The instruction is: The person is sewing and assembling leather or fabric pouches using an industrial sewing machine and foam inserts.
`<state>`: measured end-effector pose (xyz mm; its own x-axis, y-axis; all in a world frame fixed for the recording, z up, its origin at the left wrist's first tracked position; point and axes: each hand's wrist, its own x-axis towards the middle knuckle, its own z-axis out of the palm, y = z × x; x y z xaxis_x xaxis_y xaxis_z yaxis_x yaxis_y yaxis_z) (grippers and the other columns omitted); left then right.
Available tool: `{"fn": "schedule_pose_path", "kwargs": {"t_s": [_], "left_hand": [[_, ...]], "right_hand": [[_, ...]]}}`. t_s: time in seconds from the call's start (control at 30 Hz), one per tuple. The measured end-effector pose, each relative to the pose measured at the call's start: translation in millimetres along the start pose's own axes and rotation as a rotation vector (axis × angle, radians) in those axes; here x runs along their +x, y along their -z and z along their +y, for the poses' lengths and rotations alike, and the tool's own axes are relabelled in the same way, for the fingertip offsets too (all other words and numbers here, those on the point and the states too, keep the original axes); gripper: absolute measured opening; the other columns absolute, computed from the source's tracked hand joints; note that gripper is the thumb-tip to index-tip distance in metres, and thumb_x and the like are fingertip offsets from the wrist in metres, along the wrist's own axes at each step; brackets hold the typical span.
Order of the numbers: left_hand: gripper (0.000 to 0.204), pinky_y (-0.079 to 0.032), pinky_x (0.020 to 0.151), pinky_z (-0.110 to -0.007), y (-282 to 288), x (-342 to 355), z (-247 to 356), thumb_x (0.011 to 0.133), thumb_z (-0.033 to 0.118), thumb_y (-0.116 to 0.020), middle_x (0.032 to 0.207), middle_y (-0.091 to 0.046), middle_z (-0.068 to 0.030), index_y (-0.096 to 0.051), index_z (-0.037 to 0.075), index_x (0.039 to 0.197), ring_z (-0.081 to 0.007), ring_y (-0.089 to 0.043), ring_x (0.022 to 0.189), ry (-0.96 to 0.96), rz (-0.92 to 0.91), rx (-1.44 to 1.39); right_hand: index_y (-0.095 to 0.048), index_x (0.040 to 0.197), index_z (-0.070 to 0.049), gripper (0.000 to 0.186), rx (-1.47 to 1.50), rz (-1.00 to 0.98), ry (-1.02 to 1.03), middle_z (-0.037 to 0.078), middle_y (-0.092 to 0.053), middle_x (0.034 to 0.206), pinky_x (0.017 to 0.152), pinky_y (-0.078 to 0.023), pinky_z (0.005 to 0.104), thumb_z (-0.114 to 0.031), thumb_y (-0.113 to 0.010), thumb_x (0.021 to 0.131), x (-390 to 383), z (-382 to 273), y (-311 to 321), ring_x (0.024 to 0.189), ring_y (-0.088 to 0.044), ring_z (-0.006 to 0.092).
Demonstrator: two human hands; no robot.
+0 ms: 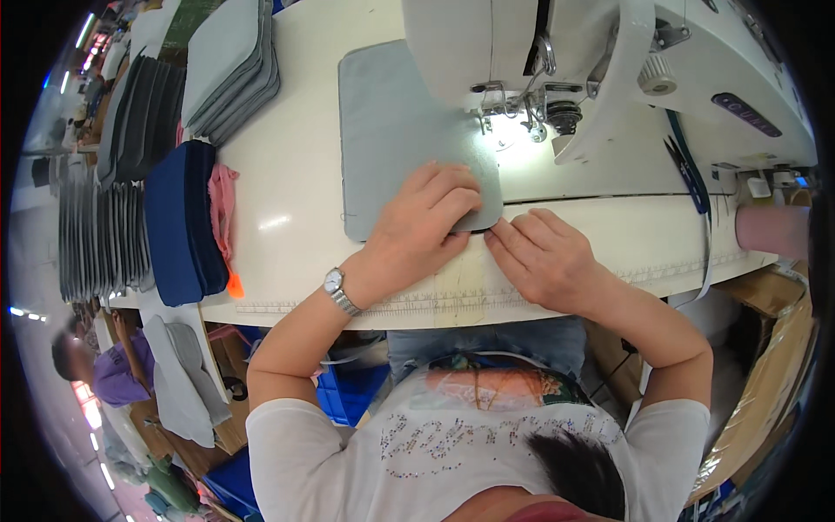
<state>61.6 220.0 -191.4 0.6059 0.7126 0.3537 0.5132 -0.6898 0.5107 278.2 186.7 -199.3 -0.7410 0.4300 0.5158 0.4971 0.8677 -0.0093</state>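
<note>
A grey rounded fabric panel (pixel 383 130) lies flat on the white sewing table, its far right part under the lit needle area of a sewing machine (pixel 522 113). My left hand (pixel 426 213), with a metal watch (pixel 339 290) on its wrist, rests on the panel's near part, fingers curled and pressing on the cloth. At the panel's near right corner my right hand (pixel 539 257) pinches the edge between thumb and fingers. Something dark shows along the edge between the two hands; it is too small to make out.
Stacks of grey panels (pixel 230 70) and dark blue panels (pixel 183 222) stand at the left, beside a pink cloth (pixel 223 204). Scissors (pixel 687 174) lie right of the machine, near a pink cone (pixel 772 231). A ruler strip (pixel 417 303) follows the front edge. Another person (pixel 122 370) sits far left.
</note>
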Motion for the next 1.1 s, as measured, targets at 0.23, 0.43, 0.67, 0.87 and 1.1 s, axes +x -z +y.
{"fn": "schedule_pose_path", "kwargs": {"t_s": [0.23,0.43,0.67,0.87,1.1], "left_hand": [[0.019,-0.049,0.083,-0.037,3.9,-4.3,-5.6,0.069,0.007,-0.067,0.104,-0.067,0.0000,-0.070,0.008,0.087,-0.0208,-0.060,0.098,-0.205,0.029,0.114],[0.021,-0.051,0.077,-0.033,5.2,-2.8,-6.9,0.068,0.007,-0.067,0.105,-0.069,-0.0001,-0.071,0.007,0.089,-0.0209,-0.063,0.093,-0.245,0.007,0.070],[0.023,-0.053,0.074,-0.034,3.2,-2.1,-1.3,0.067,0.005,-0.070,0.104,-0.067,-0.0010,-0.071,0.007,0.090,-0.0206,-0.063,0.092,-0.273,0.010,0.116],[0.021,-0.052,0.072,-0.032,2.7,-1.0,2.5,0.070,0.006,-0.067,0.092,-0.062,-0.0007,-0.069,0.006,0.091,-0.0178,-0.061,0.089,-0.279,0.037,0.169],[0.029,-0.054,0.077,-0.033,17.2,4.3,-0.8,0.070,0.005,-0.070,0.108,-0.064,-0.0014,-0.069,0.007,0.098,-0.0212,-0.061,0.093,-0.232,-0.172,0.098]], "right_hand": [[-0.067,0.088,0.004,0.027,0.015,0.020,0.003,0.015,-0.065,0.096,0.073,-0.049,0.0333,-0.012,-0.061,0.067,0.0,-1.7,1.8,0.081,-0.057,0.0228],[-0.067,0.087,0.001,0.027,0.050,0.059,-0.025,0.013,-0.064,0.094,0.066,-0.049,0.0320,-0.011,-0.062,0.063,-0.1,-0.9,3.0,0.076,-0.057,0.0222],[-0.067,0.102,-0.004,0.034,0.146,0.040,-0.352,0.010,-0.065,0.111,0.072,-0.049,0.0363,-0.011,-0.061,0.069,1.4,2.8,1.6,0.082,-0.060,0.0229],[-0.065,0.111,-0.002,0.035,-0.054,-0.146,-0.183,0.007,-0.061,0.123,0.096,-0.040,0.0458,-0.011,-0.059,0.078,20.6,26.1,5.8,0.115,-0.054,0.0260],[-0.066,0.106,0.002,0.033,-0.226,-0.189,-0.107,0.010,-0.063,0.116,0.094,-0.042,0.0456,-0.012,-0.060,0.077,18.5,22.0,10.9,0.108,-0.056,0.0241]]}}
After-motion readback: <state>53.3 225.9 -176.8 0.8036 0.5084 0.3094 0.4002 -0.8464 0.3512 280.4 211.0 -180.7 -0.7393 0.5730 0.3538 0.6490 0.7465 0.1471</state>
